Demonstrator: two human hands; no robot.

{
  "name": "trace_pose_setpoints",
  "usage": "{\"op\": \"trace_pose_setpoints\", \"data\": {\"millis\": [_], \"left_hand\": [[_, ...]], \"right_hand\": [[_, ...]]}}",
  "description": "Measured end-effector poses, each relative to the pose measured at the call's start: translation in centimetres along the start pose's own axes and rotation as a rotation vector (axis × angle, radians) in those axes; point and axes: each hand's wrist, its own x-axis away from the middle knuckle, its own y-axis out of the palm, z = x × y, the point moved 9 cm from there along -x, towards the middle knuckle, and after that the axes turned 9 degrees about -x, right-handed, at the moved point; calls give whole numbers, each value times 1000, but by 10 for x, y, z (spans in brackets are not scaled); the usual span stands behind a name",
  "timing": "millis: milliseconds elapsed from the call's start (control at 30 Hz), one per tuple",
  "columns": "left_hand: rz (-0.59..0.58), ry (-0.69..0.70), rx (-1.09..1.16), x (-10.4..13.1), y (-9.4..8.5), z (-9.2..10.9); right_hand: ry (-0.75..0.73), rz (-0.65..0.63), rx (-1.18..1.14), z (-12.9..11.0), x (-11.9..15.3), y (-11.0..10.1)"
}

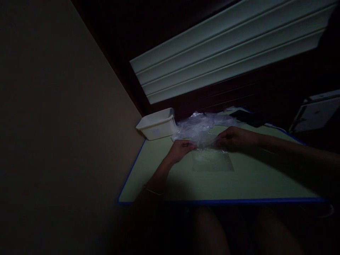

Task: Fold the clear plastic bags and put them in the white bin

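Between my hands a clear plastic bag [204, 143] is stretched out above the table. My left hand [180, 150] pinches its left side with thumb and fingers together. On the opposite side my right hand [227, 138] is closed on the bag's right edge. Below it, a flat transparent plastic sheet or bag [212, 161] lies on the table top. Just behind my hands spreads a crumpled heap of clear plastic bags [196, 123]. The dim light blurs where the held bag ends and the heap begins.
A white plastic bin [158, 128] stands at the table's back left corner, by the wall [66, 124]. A dark flat object [248, 117] lies at the back right. The pale green table [239, 187] has a blue edge, with my legs [212, 230] under its front.
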Motion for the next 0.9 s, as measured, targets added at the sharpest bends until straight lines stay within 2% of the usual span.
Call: {"op": "trace_pose_setpoints", "data": {"millis": [100, 200, 433, 600, 900], "left_hand": [[52, 43, -76, 5, -1, 3], [81, 82, -100, 16, -2, 10], [-122, 229, -109, 45, 4, 32], [-273, 290, -225, 58, 7, 44], [-336, 356, -372, 66, 16, 46]], "right_hand": [[-120, 92, 166, -12, 11, -1], [-238, 118, 326, -14, 24, 5], [-506, -22, 426, -15, 44, 25], [-513, -75, 430, -17, 48, 28], [-458, -84, 388, -17, 53, 25]]}}
